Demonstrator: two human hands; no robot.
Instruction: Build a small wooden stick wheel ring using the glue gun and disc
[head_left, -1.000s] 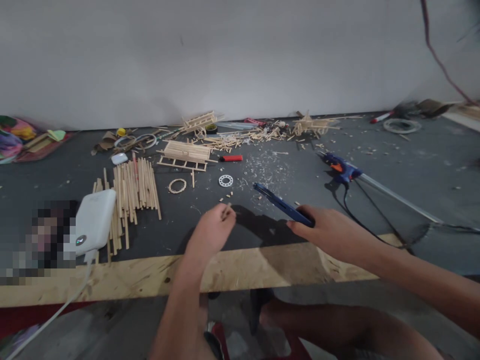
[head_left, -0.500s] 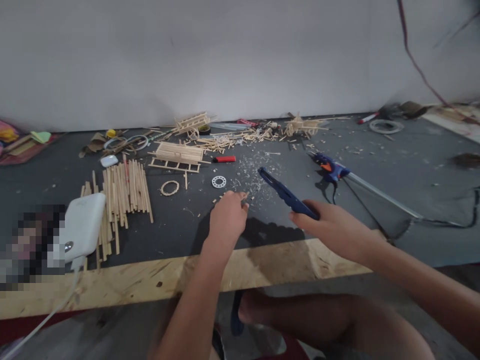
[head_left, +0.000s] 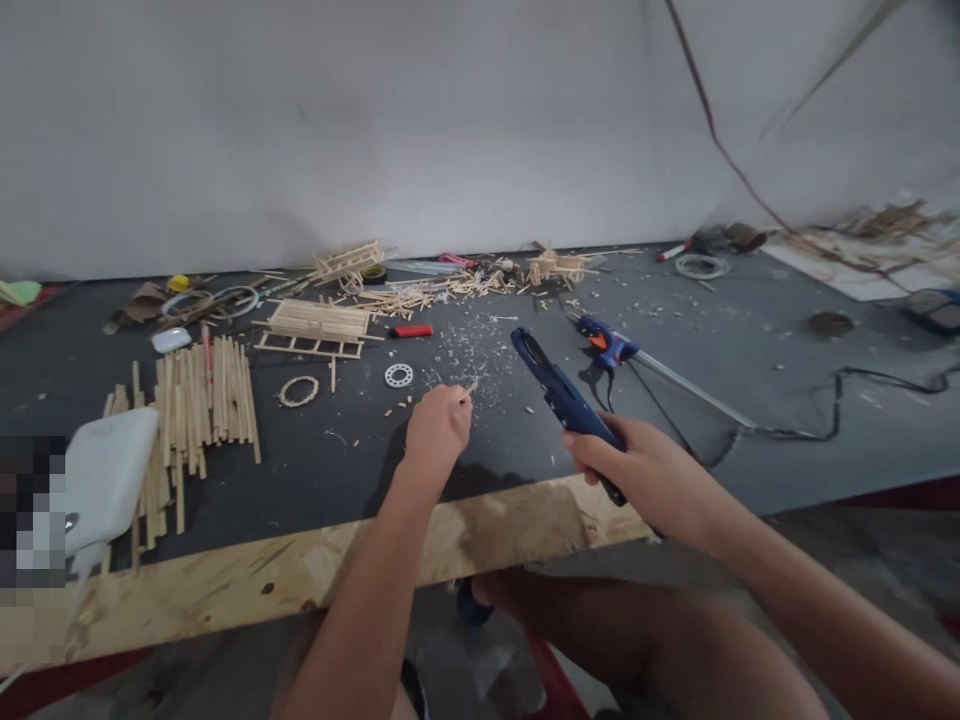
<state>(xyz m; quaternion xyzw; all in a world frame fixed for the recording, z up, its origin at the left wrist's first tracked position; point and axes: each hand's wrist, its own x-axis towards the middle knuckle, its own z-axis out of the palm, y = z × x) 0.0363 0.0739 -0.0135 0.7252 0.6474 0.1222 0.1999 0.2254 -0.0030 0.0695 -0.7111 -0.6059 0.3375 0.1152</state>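
Observation:
My left hand (head_left: 438, 428) is closed just over the dark tabletop, a small piece of wooden stick (head_left: 469, 388) pinched between thumb and fingers. My right hand (head_left: 637, 462) is wrapped round a long dark blue hand tool (head_left: 564, 398), its kind not clear, which points up and away to the left. A white ring with holes (head_left: 399, 376) lies just beyond my left hand, with a few short stick bits beside it. To their left are a wooden ring (head_left: 299, 391) and a small cart-like frame of sticks (head_left: 315, 325).
Many loose sticks (head_left: 202, 400) lie at the left by a white power bank (head_left: 112, 475). Scraps and stick models (head_left: 556, 268) line the back. A red lighter (head_left: 411, 331) sits mid-table. At the right rests a blue glue gun (head_left: 606, 342) with its cord.
The view has swung right, so the table things appear further left. My right hand has drawn the blue tool slightly nearer and turned it. My left hand keeps hold of the stick piece.

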